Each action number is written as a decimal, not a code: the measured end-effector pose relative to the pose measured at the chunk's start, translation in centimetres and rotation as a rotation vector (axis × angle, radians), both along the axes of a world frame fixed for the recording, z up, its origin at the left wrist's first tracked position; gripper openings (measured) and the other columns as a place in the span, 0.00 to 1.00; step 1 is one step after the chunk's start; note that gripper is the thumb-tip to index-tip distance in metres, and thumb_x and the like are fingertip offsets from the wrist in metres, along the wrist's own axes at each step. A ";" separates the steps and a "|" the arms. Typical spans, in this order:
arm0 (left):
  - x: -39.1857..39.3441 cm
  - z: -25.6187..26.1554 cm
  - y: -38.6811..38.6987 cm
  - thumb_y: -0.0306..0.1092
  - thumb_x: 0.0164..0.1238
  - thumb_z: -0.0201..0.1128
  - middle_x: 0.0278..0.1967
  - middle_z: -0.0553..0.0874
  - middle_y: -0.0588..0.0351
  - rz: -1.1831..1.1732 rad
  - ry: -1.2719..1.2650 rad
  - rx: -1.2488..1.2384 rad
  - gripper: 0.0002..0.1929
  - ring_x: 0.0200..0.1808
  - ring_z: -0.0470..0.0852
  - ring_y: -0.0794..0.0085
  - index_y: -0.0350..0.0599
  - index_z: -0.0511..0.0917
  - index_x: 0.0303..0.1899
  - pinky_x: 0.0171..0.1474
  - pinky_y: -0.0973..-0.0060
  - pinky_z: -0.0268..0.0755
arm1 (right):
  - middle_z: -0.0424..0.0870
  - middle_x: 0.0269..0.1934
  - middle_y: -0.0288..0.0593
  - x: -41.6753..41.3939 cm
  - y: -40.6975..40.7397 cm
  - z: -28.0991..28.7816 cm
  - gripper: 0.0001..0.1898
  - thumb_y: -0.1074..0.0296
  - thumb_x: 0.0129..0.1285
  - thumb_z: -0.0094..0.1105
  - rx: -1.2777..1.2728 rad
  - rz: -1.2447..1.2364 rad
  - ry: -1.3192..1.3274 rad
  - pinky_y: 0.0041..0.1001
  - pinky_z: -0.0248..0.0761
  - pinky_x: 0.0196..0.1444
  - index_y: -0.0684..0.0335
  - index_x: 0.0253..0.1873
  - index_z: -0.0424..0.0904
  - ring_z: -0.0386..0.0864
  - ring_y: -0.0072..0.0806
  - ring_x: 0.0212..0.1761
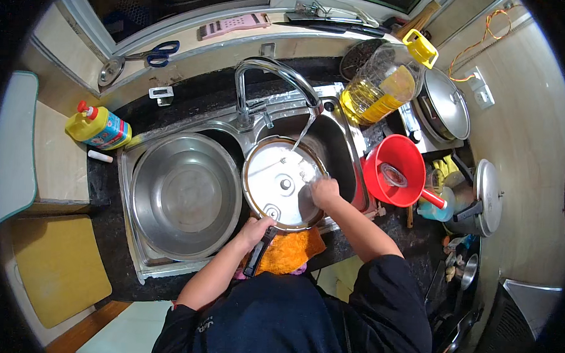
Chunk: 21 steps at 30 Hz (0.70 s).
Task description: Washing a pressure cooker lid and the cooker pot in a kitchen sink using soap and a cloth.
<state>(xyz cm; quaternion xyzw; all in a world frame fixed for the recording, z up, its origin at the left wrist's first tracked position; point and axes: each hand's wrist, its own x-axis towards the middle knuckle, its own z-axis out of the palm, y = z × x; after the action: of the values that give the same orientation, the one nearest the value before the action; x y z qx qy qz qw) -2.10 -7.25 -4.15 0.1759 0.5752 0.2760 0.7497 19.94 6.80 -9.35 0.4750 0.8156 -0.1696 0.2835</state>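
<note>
A pressure cooker lid (pixel 282 195), its inner face up and a sealing ring around the rim, is tilted over the right basin of the steel sink (pixel 337 155). My left hand (pixel 256 232) grips its near edge beside the black handle (pixel 259 252). On the lid's right side rests my right hand (pixel 325 193), fingers curled and slightly blurred; whether they hold anything is hidden. Water (pixel 301 134) runs from the chrome faucet (pixel 279 64) onto the lid's far part. A large steel basin (pixel 186 196) sits over the sink's left side.
Right of the sink stand a red plastic ladle (pixel 394 171), an oil jug (pixel 379 91) and a pressure cooker pot (pixel 466 197). A yellow detergent bottle (pixel 100 128) is at the left. An orange cloth (pixel 291 251) hangs at the front edge. Scissors (pixel 160 54) and a pink grater (pixel 234 25) lie on the sill.
</note>
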 end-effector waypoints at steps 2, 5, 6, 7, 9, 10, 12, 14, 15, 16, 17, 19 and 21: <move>0.3 -0.2 -0.1 0.40 0.60 0.58 0.20 0.80 0.52 0.005 0.003 0.012 0.13 0.17 0.79 0.70 0.36 0.78 0.29 0.21 0.72 0.74 | 0.81 0.42 0.47 0.2 1.0 -2.0 0.10 0.65 0.62 0.49 0.396 0.071 0.146 0.37 0.73 0.43 0.58 0.42 0.79 0.81 0.41 0.42; 0.4 -0.1 -0.1 0.41 0.60 0.58 0.20 0.79 0.53 0.028 0.020 0.004 0.14 0.17 0.79 0.70 0.36 0.78 0.29 0.20 0.72 0.74 | 0.79 0.40 0.47 -0.1 2.4 -1.8 0.07 0.68 0.62 0.49 0.540 0.197 0.301 0.37 0.70 0.41 0.59 0.39 0.78 0.79 0.41 0.40; 0.6 0.0 0.1 0.42 0.59 0.58 0.20 0.79 0.53 0.035 0.043 -0.017 0.15 0.17 0.78 0.70 0.36 0.78 0.30 0.20 0.72 0.72 | 0.79 0.37 0.49 0.0 2.8 -2.4 0.08 0.68 0.61 0.49 0.578 0.209 0.344 0.37 0.72 0.41 0.60 0.41 0.77 0.79 0.41 0.40; 0.8 0.1 0.2 0.43 0.58 0.59 0.19 0.78 0.54 0.041 0.066 -0.038 0.16 0.16 0.77 0.70 0.36 0.78 0.30 0.20 0.72 0.71 | 0.79 0.37 0.49 0.1 2.7 -3.0 0.08 0.68 0.61 0.49 0.578 0.205 0.341 0.37 0.72 0.41 0.60 0.41 0.77 0.79 0.41 0.40; 1.1 -0.1 0.1 0.43 0.57 0.59 0.19 0.78 0.54 0.051 0.054 -0.024 0.16 0.17 0.77 0.69 0.36 0.78 0.29 0.20 0.73 0.71 | 0.80 0.37 0.52 -0.2 2.4 -3.7 0.09 0.69 0.62 0.48 0.598 -0.037 0.384 0.39 0.74 0.42 0.62 0.42 0.77 0.80 0.43 0.40; 1.2 -0.1 0.1 0.43 0.57 0.59 0.19 0.78 0.54 0.051 0.095 -0.012 0.16 0.17 0.78 0.69 0.36 0.78 0.28 0.21 0.73 0.72 | 0.80 0.37 0.52 -0.3 1.6 -3.9 0.09 0.69 0.62 0.48 0.596 -0.039 0.383 0.39 0.74 0.42 0.62 0.42 0.77 0.80 0.43 0.40; 1.4 -0.1 -0.1 0.42 0.56 0.59 0.18 0.78 0.55 0.047 0.131 0.002 0.15 0.17 0.78 0.70 0.36 0.78 0.27 0.21 0.73 0.72 | 0.82 0.36 0.53 -0.5 -1.2 -3.8 0.09 0.69 0.62 0.47 0.254 -0.218 0.245 0.41 0.77 0.42 0.64 0.41 0.77 0.82 0.47 0.40; 1.0 -0.2 -0.6 0.39 0.58 0.59 0.17 0.78 0.53 0.140 0.142 0.058 0.14 0.15 0.78 0.69 0.35 0.77 0.24 0.19 0.71 0.72 | 0.84 0.38 0.55 -2.4 -3.7 0.4 0.12 0.69 0.58 0.50 0.025 -0.124 0.238 0.39 0.78 0.43 0.67 0.41 0.80 0.84 0.45 0.41; 1.1 0.0 -0.3 0.39 0.58 0.59 0.17 0.78 0.53 0.142 0.139 0.064 0.14 0.15 0.78 0.69 0.35 0.77 0.24 0.19 0.71 0.72 | 0.84 0.40 0.55 -3.1 -4.5 2.7 0.13 0.67 0.56 0.51 -0.061 -0.068 0.210 0.39 0.77 0.45 0.67 0.42 0.81 0.84 0.44 0.42; 1.2 0.3 -0.3 0.39 0.58 0.59 0.17 0.78 0.53 0.127 0.146 0.047 0.14 0.14 0.78 0.68 0.35 0.77 0.24 0.19 0.71 0.72 | 0.84 0.40 0.55 -3.2 -5.4 3.3 0.13 0.66 0.55 0.53 -0.160 -0.079 0.404 0.39 0.75 0.46 0.65 0.41 0.81 0.82 0.48 0.43; 1.3 0.4 -0.4 0.39 0.57 0.59 0.17 0.79 0.53 0.114 0.154 0.029 0.15 0.14 0.78 0.68 0.34 0.78 0.24 0.18 0.71 0.72 | 0.83 0.39 0.55 -3.6 -5.9 4.0 0.12 0.66 0.54 0.55 -0.215 -0.106 0.501 0.39 0.74 0.47 0.62 0.42 0.81 0.81 0.50 0.44; 1.3 0.5 -0.6 0.39 0.57 0.59 0.17 0.79 0.52 0.128 0.145 0.040 0.15 0.14 0.78 0.68 0.34 0.78 0.24 0.18 0.71 0.72 | 0.84 0.38 0.55 -3.8 -5.8 5.2 0.12 0.67 0.53 0.55 -0.286 -0.073 0.619 0.38 0.74 0.47 0.63 0.41 0.81 0.81 0.51 0.43; 1.2 0.5 -0.5 0.39 0.57 0.60 0.17 0.79 0.52 0.146 0.138 0.051 0.15 0.14 0.78 0.68 0.34 0.78 0.25 0.18 0.71 0.72 | 0.83 0.38 0.56 -3.0 -5.0 4.8 0.12 0.67 0.53 0.55 -0.330 -0.096 0.597 0.38 0.74 0.46 0.63 0.41 0.82 0.81 0.50 0.43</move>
<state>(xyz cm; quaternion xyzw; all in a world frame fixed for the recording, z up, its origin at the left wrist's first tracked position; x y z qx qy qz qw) -0.94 -7.79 -3.66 0.1713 0.6295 0.3317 0.6815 16.92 1.81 -4.53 0.3901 0.8009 -0.4439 0.0969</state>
